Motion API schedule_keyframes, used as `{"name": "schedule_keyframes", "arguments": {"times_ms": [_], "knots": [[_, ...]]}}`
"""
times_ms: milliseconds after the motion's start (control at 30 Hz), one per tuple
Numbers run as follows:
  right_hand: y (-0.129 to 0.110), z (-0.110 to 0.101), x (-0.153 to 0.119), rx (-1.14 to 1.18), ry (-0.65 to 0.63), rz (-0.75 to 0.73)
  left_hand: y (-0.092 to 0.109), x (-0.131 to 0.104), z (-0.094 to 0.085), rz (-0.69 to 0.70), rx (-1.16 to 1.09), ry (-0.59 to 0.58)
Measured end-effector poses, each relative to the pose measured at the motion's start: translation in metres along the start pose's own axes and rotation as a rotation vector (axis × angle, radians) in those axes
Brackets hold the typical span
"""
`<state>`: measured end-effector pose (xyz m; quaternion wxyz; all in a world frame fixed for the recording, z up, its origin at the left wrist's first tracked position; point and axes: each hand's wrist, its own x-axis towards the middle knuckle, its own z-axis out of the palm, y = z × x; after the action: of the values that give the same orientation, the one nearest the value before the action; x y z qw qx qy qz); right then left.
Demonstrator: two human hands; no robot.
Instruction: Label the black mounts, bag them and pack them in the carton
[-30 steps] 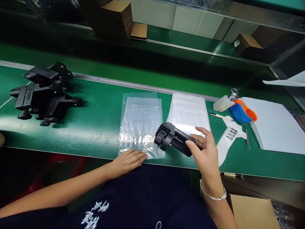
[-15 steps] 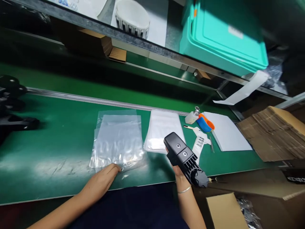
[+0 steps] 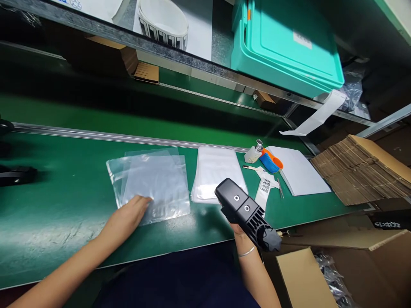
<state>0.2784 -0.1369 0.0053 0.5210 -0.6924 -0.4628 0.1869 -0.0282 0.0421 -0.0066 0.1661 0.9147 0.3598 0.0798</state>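
On the green worktop, my left hand (image 3: 130,213) lies over a small pile of clear plastic bags (image 3: 160,184). Its fingers are together, pinching the front left part of a bag that sits askew on the others. My right hand (image 3: 236,229) is wrapped from below round a black plastic device part (image 3: 245,211) with two screws, ribs and a round knob-like end. Most of that hand's fingers are hidden behind the part. Just beyond it sits a stack of whitish plastic bags (image 3: 218,171).
To the right are a small pump bottle (image 3: 254,152), a blue-and-orange roll (image 3: 271,160), tweezers (image 3: 280,188), label strips (image 3: 263,190), white sheets (image 3: 298,171) and flattened cardboard (image 3: 362,171). A shelf above holds a teal bin (image 3: 289,47) and label roll (image 3: 163,23). An open carton (image 3: 379,261) stands lower right.
My left hand has moved away from the worktop's front edge and left, and a bag under it has shifted left and turned. My right hand keeps the black part in nearly the same place.
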Motion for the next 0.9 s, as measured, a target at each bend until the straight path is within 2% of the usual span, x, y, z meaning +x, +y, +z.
{"name": "schedule_keyframes", "arguments": {"times_ms": [100,167,233,367,433,533,667,733,833,900], "knots": [[-0.008,-0.004,-0.002,0.13,-0.021,0.064,0.005,0.012,-0.005,-0.082,0.075,-0.082],[-0.017,-0.005,-0.001,0.23,-0.132,0.07,0.015,0.019,-0.011,-0.127,0.071,-0.14],[-0.026,0.0,0.002,0.298,-0.255,0.077,0.028,0.024,-0.013,-0.158,-0.031,-0.139],[-0.04,0.019,0.008,0.163,-0.443,0.113,0.049,0.027,-0.007,-0.103,-0.276,-0.146],[-0.042,0.026,0.01,0.026,-0.468,0.105,0.054,0.023,-0.004,-0.085,-0.292,-0.122],[-0.044,0.031,0.015,-0.184,-0.444,0.04,0.058,0.013,-0.007,-0.055,-0.249,-0.059],[-0.048,0.036,0.022,-0.305,-0.416,-0.118,0.059,-0.003,-0.019,0.149,-0.304,0.001],[-0.049,0.042,0.023,-0.324,-0.344,-0.121,0.058,-0.009,-0.025,0.209,-0.335,-0.014],[-0.051,0.055,0.02,-0.375,-0.166,-0.098,0.057,-0.008,-0.032,0.169,-0.409,-0.067],[-0.053,0.068,0.018,-0.399,-0.119,-0.169,0.063,0.002,-0.034,0.138,-0.481,-0.065]]}}
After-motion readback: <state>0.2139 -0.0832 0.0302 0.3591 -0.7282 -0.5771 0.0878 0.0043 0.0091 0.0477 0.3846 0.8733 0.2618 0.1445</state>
